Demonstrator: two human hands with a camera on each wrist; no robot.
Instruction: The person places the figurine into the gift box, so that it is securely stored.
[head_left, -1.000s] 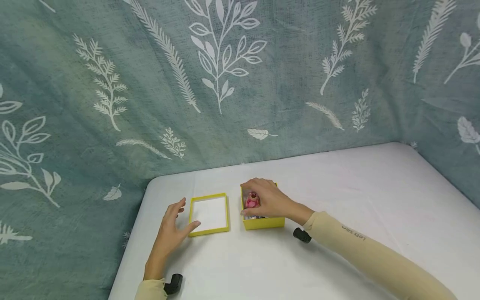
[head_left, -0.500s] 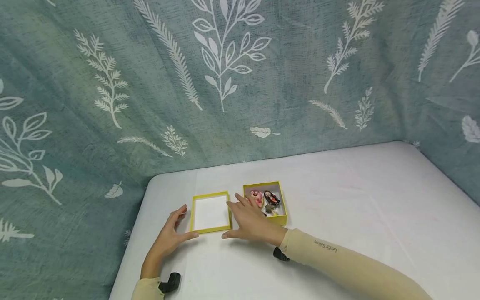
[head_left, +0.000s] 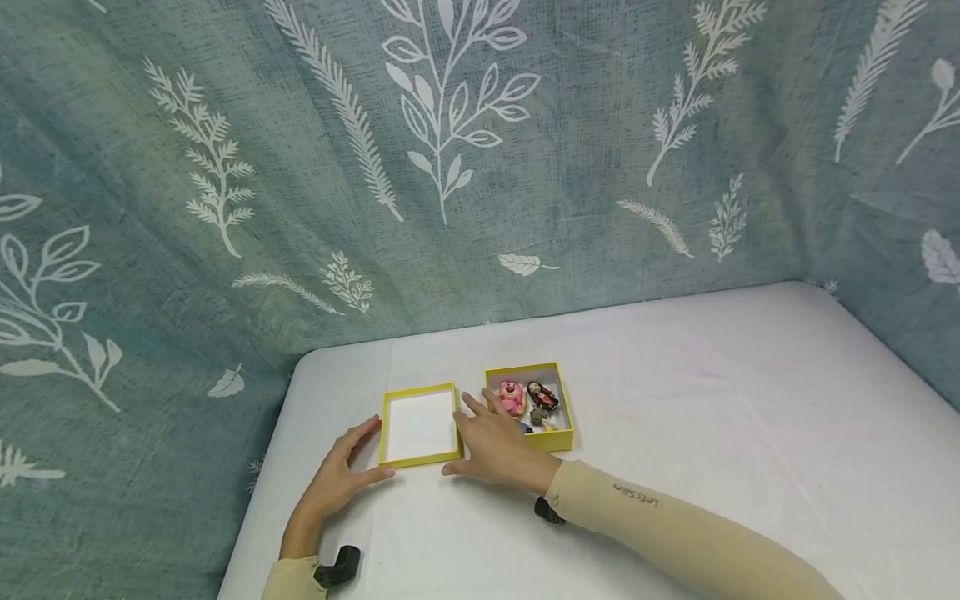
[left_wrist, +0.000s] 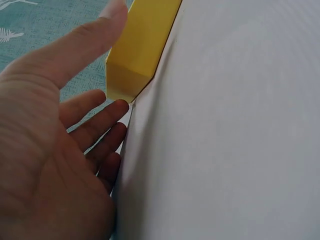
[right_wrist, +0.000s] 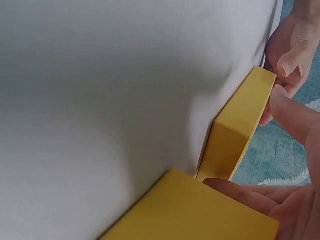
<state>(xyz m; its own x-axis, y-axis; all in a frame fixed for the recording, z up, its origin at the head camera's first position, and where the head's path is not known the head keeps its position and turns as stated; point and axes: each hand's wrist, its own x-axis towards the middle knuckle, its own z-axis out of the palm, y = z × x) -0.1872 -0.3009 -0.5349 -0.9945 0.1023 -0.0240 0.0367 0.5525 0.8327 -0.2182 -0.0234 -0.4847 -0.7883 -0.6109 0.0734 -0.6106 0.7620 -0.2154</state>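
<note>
A shallow yellow box lid (head_left: 422,425) lies on the table, its white inside facing up. At its left edge is my left hand (head_left: 335,477), fingers spread beside the side wall and thumb near the front corner. My right hand (head_left: 495,450) is at the lid's right side, fingers between it and the yellow box (head_left: 557,441), thumb near the front right corner. Both hands are relaxed and hold nothing. Inside the box lie a pink bear figure (head_left: 512,398), a dark-haired doll figure (head_left: 542,396) and other small toys, partly covered by my right hand.
The table has a white cloth (head_left: 675,400). Behind and to the left hangs a green curtain (head_left: 585,167) with white leaf prints. Dark wrist camera mounts (head_left: 341,567) sit under both wrists, close over the cloth.
My right hand has come out of the box and moved left to the lid's right side, uncovering the toys. My left hand has moved slightly closer to the lid's left edge.
</note>
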